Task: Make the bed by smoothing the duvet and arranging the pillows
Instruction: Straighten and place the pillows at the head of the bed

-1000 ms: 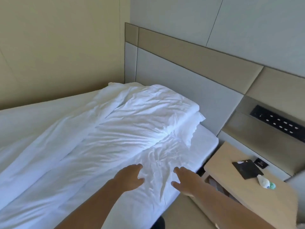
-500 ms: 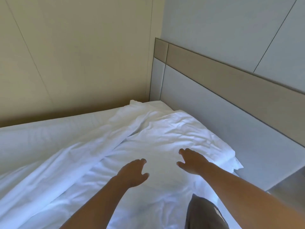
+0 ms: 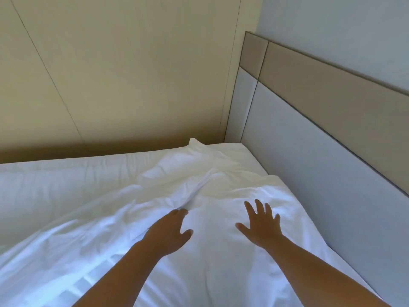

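Found the duvet (image 3: 110, 218) spread over the bed, bunched in a ridge (image 3: 194, 191) running toward 12 o'clock, headboard (image 3: 309, 140) at 3 o'clock. Held nothing: left hand (image 3: 168, 233) at 6 o'clock loosely bent by the ridge, right hand (image 3: 261, 227) at 5 o'clock splayed wide. Probably needed flat palms sweeping outward from the ridge.

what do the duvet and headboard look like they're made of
Duvet: white matte woven fabric, probably cotton, going by its soft creases. Headboard: smooth pale grey panels under a tan band, thin dark seams; padded leatherette or laminate, unclear.
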The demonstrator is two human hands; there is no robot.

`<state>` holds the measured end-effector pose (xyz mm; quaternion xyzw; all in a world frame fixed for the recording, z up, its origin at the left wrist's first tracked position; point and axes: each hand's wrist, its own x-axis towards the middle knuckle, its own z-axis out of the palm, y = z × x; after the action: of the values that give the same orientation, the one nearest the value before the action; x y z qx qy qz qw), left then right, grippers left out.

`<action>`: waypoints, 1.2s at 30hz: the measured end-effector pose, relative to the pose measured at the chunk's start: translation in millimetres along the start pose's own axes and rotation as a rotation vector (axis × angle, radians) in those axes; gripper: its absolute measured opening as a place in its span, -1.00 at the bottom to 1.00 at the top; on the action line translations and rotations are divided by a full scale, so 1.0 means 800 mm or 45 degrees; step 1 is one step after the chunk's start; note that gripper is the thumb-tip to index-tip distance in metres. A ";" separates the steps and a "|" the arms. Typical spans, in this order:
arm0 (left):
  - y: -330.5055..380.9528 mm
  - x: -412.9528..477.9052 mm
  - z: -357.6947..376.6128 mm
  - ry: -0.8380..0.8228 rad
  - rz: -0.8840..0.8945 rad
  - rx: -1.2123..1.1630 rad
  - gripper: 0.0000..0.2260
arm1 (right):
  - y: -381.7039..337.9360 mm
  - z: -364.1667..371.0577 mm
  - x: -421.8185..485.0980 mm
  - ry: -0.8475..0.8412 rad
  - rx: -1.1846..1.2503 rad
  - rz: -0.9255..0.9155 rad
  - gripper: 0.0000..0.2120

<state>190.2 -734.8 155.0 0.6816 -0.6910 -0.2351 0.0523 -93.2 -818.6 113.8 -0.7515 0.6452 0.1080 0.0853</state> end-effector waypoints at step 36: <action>-0.273 0.658 0.110 0.380 -0.620 0.101 -0.24 | 0.126 0.307 0.340 0.429 0.365 -0.213 -0.14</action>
<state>321.8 -1212.5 -140.1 0.8561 -0.5002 -0.1105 0.0688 -166.3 -1026.8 -195.7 -0.7900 0.5945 -0.1192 0.0909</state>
